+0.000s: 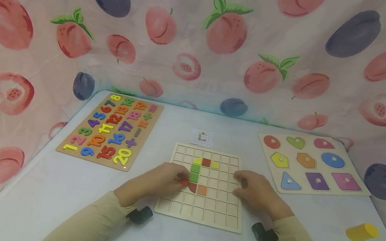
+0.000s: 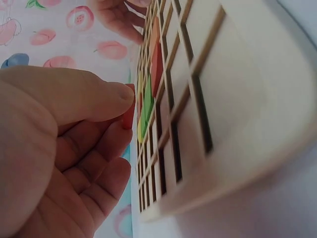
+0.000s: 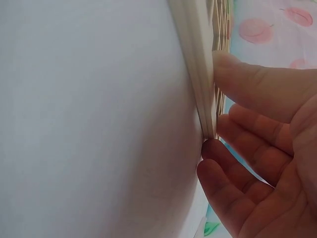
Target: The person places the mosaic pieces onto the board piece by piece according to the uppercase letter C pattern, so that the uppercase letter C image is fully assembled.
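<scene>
The wooden grid board (image 1: 218,207) lies flat in the middle of the table, with green, yellow, orange and dark red pieces set in several squares. My left hand (image 1: 165,178) is over the board's left side and pinches a small red piece (image 2: 129,109) between thumb and index finger. That piece is beside a dark red rounded piece (image 1: 192,187) in the grid. My right hand (image 1: 257,190) holds the board's right edge, thumb on its face and fingers along the rim (image 3: 200,74).
A small pattern card (image 1: 195,141) lies behind the board. At the left is a number puzzle (image 1: 147,131); at the right, a knobbed shape puzzle (image 1: 266,156). A yellow cylinder (image 1: 361,232) lies near the right edge. Fruit-printed cloth hangs behind the table.
</scene>
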`<state>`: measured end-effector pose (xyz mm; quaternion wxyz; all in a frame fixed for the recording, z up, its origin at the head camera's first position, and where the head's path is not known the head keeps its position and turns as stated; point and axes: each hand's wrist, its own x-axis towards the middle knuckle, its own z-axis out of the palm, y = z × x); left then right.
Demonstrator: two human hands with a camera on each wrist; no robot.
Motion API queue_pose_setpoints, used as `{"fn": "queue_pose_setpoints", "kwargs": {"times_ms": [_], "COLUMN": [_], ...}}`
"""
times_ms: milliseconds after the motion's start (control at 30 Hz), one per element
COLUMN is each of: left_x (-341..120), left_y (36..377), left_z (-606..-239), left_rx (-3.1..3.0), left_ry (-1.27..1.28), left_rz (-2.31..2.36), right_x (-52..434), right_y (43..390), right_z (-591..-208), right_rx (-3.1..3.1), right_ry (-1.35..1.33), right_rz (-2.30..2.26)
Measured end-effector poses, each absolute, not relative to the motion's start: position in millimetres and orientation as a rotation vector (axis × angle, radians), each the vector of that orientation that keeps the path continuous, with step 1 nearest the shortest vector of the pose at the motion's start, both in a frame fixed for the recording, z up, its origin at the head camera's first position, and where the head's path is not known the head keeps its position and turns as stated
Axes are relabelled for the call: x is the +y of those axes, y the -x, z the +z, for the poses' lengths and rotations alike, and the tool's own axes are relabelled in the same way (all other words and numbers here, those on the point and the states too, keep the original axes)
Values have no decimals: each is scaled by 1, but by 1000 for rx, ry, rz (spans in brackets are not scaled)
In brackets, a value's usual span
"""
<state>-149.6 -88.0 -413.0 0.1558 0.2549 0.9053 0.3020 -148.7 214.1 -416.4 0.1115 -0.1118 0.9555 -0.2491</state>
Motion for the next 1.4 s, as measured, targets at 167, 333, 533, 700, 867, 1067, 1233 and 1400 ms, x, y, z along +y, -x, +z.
{"fn": "queue_pose_setpoints", "kwargs": {"times_ms": [167,333,533,700,867,1067,1233,1400], "left_x": [-80,-74,-67,-62,-57,-47,-41,-36], "left_y": [152,154,157,158,159,161,163,163], "left_z": [-414,-414,-412,-413,-413,-411,-413,-417], "left_rx": [2603,2614,2620,2615,2602,2587,2565,2552], "left_ry": [-807,-872,-912,-920,-905,-894,-893,-915], "left_rz": [841,831,826,842,860,839,844,844], "right_x": [212,210,208,208,207,208,208,208], "right_y": [149,149,151,152,153,154,156,156], "right_z": [-416,-416,-417,-416,-417,-418,-419,-419], "right_rx": [2802,2807,2809,2818,2816,2817,2815,2810], "right_ry": [318,315,317,338,339,329,320,318], "right_rz": [-717,-708,-715,-719,-721,-717,-714,-715]}}
